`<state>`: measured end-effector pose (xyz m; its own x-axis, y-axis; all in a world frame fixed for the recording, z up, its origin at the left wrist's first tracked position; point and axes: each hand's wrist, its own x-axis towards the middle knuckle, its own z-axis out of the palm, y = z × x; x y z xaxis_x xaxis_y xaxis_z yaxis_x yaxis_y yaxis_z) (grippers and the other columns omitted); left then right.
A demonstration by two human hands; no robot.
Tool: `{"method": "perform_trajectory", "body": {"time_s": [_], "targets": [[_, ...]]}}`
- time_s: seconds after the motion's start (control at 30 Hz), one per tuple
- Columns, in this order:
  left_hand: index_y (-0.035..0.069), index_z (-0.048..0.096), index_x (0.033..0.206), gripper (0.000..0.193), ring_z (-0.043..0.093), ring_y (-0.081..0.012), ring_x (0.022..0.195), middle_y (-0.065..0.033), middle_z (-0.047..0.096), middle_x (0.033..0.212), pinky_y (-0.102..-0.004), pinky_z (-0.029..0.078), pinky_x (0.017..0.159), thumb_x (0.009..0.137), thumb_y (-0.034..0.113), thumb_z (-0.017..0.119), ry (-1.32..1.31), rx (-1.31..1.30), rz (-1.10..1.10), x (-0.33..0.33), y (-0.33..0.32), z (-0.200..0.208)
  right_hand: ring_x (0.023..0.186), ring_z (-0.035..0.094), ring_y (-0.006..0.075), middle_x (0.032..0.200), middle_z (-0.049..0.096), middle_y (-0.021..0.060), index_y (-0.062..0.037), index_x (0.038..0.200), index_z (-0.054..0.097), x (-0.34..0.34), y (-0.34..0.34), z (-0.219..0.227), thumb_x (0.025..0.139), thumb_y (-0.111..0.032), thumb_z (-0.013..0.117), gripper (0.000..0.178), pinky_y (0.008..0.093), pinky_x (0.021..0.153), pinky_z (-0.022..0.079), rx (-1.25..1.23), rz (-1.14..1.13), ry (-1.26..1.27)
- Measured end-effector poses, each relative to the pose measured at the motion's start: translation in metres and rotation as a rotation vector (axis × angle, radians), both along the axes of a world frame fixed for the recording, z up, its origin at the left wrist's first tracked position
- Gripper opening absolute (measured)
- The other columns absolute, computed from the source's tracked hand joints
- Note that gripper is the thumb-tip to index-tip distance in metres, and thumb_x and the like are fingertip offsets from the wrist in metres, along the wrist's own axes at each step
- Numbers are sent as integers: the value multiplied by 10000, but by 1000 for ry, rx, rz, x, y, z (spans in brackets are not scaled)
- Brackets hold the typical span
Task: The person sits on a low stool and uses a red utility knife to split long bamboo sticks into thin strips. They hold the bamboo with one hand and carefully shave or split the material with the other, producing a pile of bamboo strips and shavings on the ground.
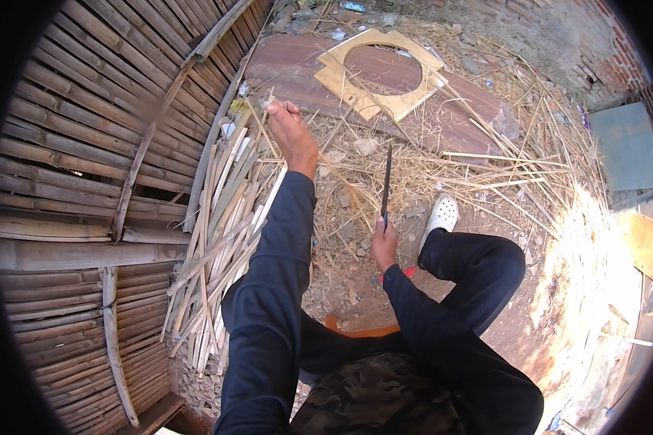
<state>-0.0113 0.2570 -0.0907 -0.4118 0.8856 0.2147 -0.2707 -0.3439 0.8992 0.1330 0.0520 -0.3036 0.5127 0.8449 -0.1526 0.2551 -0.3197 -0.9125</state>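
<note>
Camouflage cloth (370, 395) sits closest under my lens, with dark sleeves running up from it. My left hand (292, 130) is stretched out, fingers curled around the top of a thin bamboo strip (260, 125) at the upper end of the bundle of split bamboo strips (221, 232) leaning against the woven bamboo wall (87, 181). My right hand (384, 243) is clamped on the handle of a long dark knife (387, 185), blade pointing up over the straw-littered ground (486, 167). I see nothing here that serves as a container.
</note>
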Motion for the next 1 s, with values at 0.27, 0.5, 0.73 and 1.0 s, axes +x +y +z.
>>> {"method": "perform_trajectory", "body": {"time_s": [0.27,0.5,0.73,1.0], "targets": [[94,436,714,474,351,-52,526,41,362,600,-221,373,483,969,492,461,8,58,-89,34,-15,19,658,576,300,710,568,155,13,985,515,-32,-7,36,968,-315,479,331,396,621,444,218,157,140],[125,389,663,462,271,-15,525,85,333,579,-244,182,469,967,453,507,34,111,-33,32,-6,6,885,605,477,825,624,310,34,932,609,-10,3,-54,935,-393,448,457,516,776,473,-293,309,-156],[126,354,641,483,269,-16,528,86,319,562,-244,204,472,970,444,507,83,78,40,20,9,0,700,615,316,742,603,173,15,913,561,-17,27,37,950,-374,497,397,382,651,455,39,285,13],[96,413,659,471,293,-18,558,88,332,580,-246,236,488,968,437,515,157,73,10,37,-6,7,843,632,438,837,639,281,44,984,585,-19,15,-30,935,-359,485,418,495,739,479,-426,350,-268]]}}
